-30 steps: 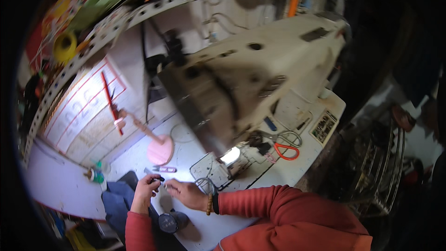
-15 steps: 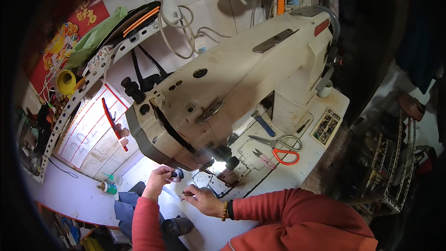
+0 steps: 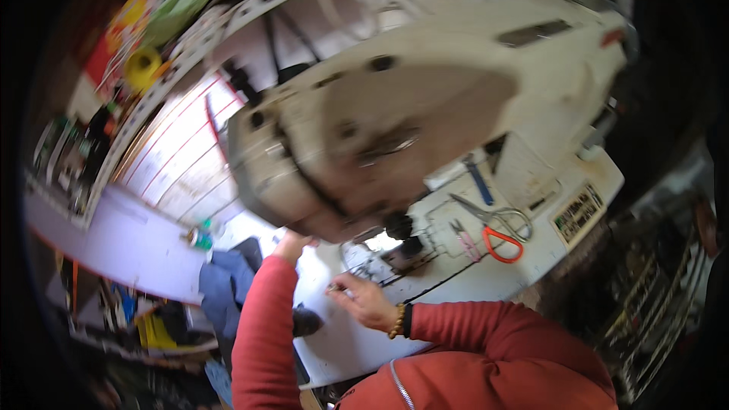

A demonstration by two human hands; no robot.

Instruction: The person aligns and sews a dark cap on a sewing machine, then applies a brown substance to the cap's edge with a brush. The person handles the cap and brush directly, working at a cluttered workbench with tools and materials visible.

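Observation:
A large cream sewing machine (image 3: 440, 99) fills the middle of the view, blurred by motion. My left hand (image 3: 291, 246) reaches in under the left end of its head; the fingers are mostly hidden there. My right hand (image 3: 366, 304) is in front of the lit needle area (image 3: 382, 241), above the white table (image 3: 342, 357). Its thumb and fingers are pinched on something small and dark that I cannot make out. A dark cylinder (image 3: 307, 322) is on the table beside my left forearm. Dark blue cloth (image 3: 226, 281) hangs over the edge to the left.
On the machine bed lie large scissors with orange handles (image 3: 503, 249), small pink snips (image 3: 465, 239) and a blue-handled tool (image 3: 479, 181). A tray of small metal parts (image 3: 579, 215) sits at the right. A small green bottle (image 3: 201, 237) stands at left, below a perforated metal rail (image 3: 163, 99).
The view has shifted, so the machine appears farther right. My left hand, which held a small black round piece, has gone behind the machine head. My right hand keeps its pinch.

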